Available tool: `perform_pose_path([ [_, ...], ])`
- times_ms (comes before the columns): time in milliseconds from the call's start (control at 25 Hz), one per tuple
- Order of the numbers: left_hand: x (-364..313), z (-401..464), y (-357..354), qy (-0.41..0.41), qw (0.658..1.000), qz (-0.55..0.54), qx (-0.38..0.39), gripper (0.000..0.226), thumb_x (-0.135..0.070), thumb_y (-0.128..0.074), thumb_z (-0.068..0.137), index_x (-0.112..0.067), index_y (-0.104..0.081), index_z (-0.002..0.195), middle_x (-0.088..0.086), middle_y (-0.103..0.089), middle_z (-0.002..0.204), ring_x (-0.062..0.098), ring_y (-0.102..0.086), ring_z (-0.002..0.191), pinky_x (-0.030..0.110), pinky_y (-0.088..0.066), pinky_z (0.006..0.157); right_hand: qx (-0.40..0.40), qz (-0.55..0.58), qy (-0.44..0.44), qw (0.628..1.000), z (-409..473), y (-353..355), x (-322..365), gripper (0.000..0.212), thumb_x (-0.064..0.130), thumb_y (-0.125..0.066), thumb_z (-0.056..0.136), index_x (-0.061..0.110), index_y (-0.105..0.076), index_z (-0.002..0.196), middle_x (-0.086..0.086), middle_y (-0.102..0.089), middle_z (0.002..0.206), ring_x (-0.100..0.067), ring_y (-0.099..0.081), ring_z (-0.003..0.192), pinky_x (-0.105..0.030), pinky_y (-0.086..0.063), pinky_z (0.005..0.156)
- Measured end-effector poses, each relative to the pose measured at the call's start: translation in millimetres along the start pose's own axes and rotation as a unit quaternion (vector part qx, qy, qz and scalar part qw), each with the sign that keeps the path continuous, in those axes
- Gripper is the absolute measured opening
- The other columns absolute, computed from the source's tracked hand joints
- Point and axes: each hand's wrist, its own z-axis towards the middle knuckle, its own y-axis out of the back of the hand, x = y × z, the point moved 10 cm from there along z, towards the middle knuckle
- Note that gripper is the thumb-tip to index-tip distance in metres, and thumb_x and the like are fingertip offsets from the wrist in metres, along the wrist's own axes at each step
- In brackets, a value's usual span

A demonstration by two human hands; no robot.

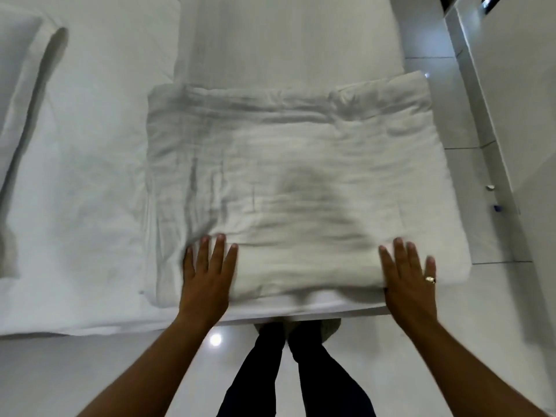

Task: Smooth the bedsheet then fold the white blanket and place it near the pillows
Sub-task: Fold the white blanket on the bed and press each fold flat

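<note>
Left hand [207, 275] flat, fingers spread | right hand [410, 281] likewise | both pressing folded white blanket [301, 182]

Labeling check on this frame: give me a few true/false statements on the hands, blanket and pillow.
1. Both hands lie flat, fingers spread, on the near edge of the folded white blanket. True: left hand, right hand.
2. The blanket is fully spread across the bed. False: it is folded into a thick rectangle.
3. A ring shows on the right hand. True.
4. The blanket sits on top of the pillow. False: the pillow lies apart, at far left.
5. The left hand pinches a blanket corner. False: it rests open, palm down.
</note>
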Motion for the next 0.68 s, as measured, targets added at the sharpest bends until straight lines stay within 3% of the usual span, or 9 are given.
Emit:
perform_pose_path([
  [80,-7,10,6,0.001,0.999,0.040,-0.016,0.061,0.005,-0.055,0.078,-0.007,-0.051,0.137,0.027,-0.049,0.142,0.051,-0.047,0.128,0.067,-0.024,0.108,0.015,-0.016,-0.015,1.000,15,7,-7,0.062,-0.013,-0.046,0.075,0.004,-0.055,0.134,-0.026,-0.055,0.135,-0.046,-0.047,0.129,-0.060,-0.022,0.113],
  [160,-7,16,26,0.004,0.999,0.042,0.011,0.034,0.003,-0.066,0.076,-0.007,-0.066,0.109,0.023,-0.069,0.105,0.045,-0.068,0.094,0.058,-0.053,0.083,0.044,0.009,-0.035,0.998,35,35,-2,0.031,-0.008,-0.054,0.077,0.004,-0.068,0.102,-0.021,-0.071,0.098,-0.042,-0.066,0.096,-0.047,-0.049,0.088],
  [200,-1,17,40,0.016,0.999,0.021,0.033,0.023,0.000,-0.066,0.077,-0.010,-0.067,0.097,0.017,-0.070,0.090,0.040,-0.069,0.080,0.049,-0.058,0.070,0.070,0.019,-0.045,0.996,42,51,1,0.022,-0.003,-0.055,0.080,0.009,-0.068,0.095,-0.015,-0.071,0.090,-0.038,-0.066,0.088,-0.038,-0.049,0.077],
  [280,13,18,75,0.049,0.997,-0.007,0.065,0.018,-0.006,-0.055,0.085,-0.016,-0.066,0.096,0.010,-0.070,0.088,0.035,-0.069,0.079,0.040,-0.054,0.068,0.085,0.020,-0.040,0.995,44,86,7,0.019,0.005,-0.054,0.083,0.014,-0.066,0.094,-0.009,-0.070,0.090,-0.034,-0.065,0.087,-0.033,-0.040,0.066],
  [400,12,4,131,0.037,0.996,0.019,0.074,0.027,-0.013,-0.054,0.083,-0.021,-0.067,0.105,0.006,-0.071,0.102,0.028,-0.068,0.094,0.035,-0.049,0.078,0.075,0.015,-0.033,0.997,23,138,5,0.019,0.008,-0.053,0.083,0.013,-0.066,0.097,-0.010,-0.070,0.096,-0.033,-0.065,0.089,-0.030,-0.046,0.068],
  [440,11,-4,148,0.038,0.994,0.033,0.092,0.027,-0.015,-0.056,0.082,-0.021,-0.068,0.105,0.004,-0.070,0.104,0.026,-0.067,0.096,0.033,-0.048,0.079,0.109,0.025,-0.029,0.993,17,149,3,0.019,0.010,-0.054,0.085,0.012,-0.066,0.099,-0.010,-0.069,0.101,-0.032,-0.065,0.093,-0.029,-0.047,0.071],
  [520,10,-33,169,0.040,0.974,0.064,0.213,0.022,-0.015,-0.059,0.078,-0.015,-0.069,0.097,0.004,-0.070,0.102,0.024,-0.066,0.093,0.028,-0.049,0.077,0.245,0.071,-0.018,0.967,0,173,4,0.010,0.009,-0.054,0.089,0.009,-0.064,0.089,-0.011,-0.066,0.099,-0.028,-0.062,0.091,-0.027,-0.043,0.068],
  [600,8,-74,192,0.026,0.923,0.089,0.374,0.004,-0.008,-0.062,0.076,-0.009,-0.063,0.072,0.006,-0.063,0.084,0.022,-0.059,0.074,0.024,-0.046,0.067,0.388,0.157,-0.032,0.908,-27,197,4,0.020,0.000,-0.055,0.089,0.012,-0.056,0.073,-0.002,-0.068,0.069,-0.020,-0.053,0.073,-0.023,-0.041,0.060],
  [680,15,-103,226,0.039,0.889,0.096,0.447,0.017,-0.001,-0.061,0.075,-0.009,-0.056,0.061,0.007,-0.051,0.069,0.020,-0.047,0.059,0.022,-0.038,0.054,0.437,0.194,-0.051,0.877,-49,213,-6,0.021,0.000,-0.057,0.089,0.014,-0.055,0.074,0.009,-0.061,0.042,-0.014,-0.047,0.066,-0.022,-0.045,0.051],
])
